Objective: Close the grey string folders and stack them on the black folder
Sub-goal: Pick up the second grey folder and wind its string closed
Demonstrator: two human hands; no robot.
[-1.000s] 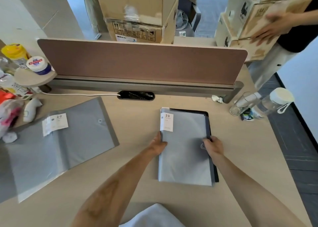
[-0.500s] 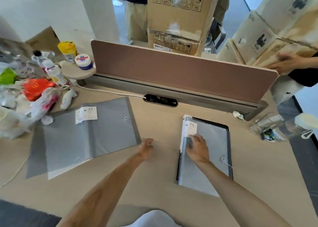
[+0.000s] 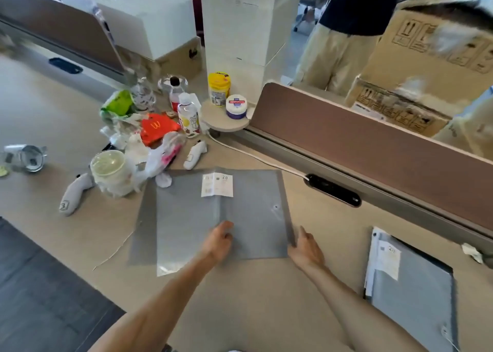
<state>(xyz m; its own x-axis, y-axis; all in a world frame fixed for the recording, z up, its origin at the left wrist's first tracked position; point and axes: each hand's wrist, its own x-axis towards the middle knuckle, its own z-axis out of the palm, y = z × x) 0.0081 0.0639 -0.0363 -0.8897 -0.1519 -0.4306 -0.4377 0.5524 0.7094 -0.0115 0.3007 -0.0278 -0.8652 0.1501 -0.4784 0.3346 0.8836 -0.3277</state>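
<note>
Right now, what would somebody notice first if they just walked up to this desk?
Probably the open grey folder lying flat in the middle of the desk, with the left hand on it and the right hand at its near right corner. Next, the messy pile at the far left, where a bright orange bag stands out. At the right edge sits a closed grey folder on the black folder.

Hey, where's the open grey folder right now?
The open grey folder lies flat mid-desk in the head view, just in front of the pile of bottles and wrappers, with the left hand on it and the right hand at its near right corner.
</note>
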